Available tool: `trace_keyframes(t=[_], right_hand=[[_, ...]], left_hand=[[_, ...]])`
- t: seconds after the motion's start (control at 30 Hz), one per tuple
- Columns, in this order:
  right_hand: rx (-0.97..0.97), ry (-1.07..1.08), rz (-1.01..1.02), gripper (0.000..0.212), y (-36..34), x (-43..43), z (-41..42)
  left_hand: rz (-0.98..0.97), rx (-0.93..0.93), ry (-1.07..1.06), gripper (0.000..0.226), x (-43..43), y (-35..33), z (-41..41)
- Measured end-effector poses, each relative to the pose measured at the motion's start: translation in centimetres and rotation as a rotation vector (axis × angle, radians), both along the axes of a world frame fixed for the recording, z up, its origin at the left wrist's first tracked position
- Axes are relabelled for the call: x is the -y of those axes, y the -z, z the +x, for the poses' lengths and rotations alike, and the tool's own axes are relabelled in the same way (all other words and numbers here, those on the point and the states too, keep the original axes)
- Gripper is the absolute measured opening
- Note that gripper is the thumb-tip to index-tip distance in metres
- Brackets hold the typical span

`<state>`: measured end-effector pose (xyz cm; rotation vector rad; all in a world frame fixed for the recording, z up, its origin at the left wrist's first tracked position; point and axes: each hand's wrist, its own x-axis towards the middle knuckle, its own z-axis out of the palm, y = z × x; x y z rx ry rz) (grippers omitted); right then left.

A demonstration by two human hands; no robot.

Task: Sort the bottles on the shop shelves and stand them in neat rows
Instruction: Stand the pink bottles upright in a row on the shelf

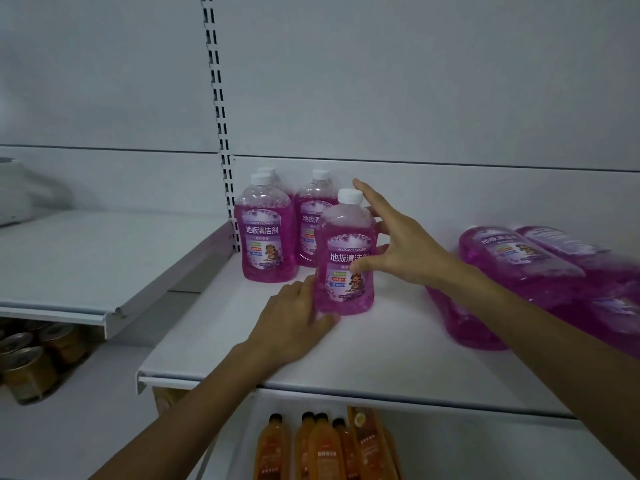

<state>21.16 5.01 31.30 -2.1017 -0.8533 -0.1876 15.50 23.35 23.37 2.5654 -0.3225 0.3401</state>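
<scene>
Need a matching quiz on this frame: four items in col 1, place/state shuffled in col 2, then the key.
Things
1. front purple bottle
2. purple bottles at right
3. orange bottles
4. cans

Place or state
A. on the shelf directly below the purple ones
B. lying on their sides
C. on the lower shelf at far left
D. upright, held between the left hand and the right hand

Pairs: 1-D, 2-B, 3-A, 4-C
</scene>
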Motion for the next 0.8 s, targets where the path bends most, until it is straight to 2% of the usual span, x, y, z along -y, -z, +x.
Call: trace_keyframes(t=[0.1, 0.17, 0.33, 0.47, 0.57, 0.8], right_hand=[[0.041, 0.005, 0.028, 0.11, 0.5, -1.1, 0.9], [0.075, 0.024, 0.018, 0.109, 0.6, -1.7, 1.5], [0.114, 0.09, 0.016, 0.104, 0.9, -3.2, 3.0], [0.246, 0.252, -0.164, 0.105, 0.5, -4.5, 4.5], [0.246, 0.34, -0.233, 0.107, 0.2, -4.9, 5.3], [0.231, 0.346, -0.238, 0.109, 0.2, -5.0, 4.5]], left_hand=[[0.228, -0.015, -0.114, 0.063, -0.3, 0.5, -0.9], [0.302, -0.005, -0.164, 0.061, -0.3, 0.5, -1.3], [0.337, -0.011, -0.187, 0.047, -0.1, 0.1, -1.6], [0.36, -0.017, -0.183, 0.045, -0.1, 0.1, -1.5], [0.351, -0.033, -0.17, 0.046, -0.2, 0.2, -1.5], [0.353, -0.041, -0.16, 0.046, 0.0, 0.1, -1.6]])
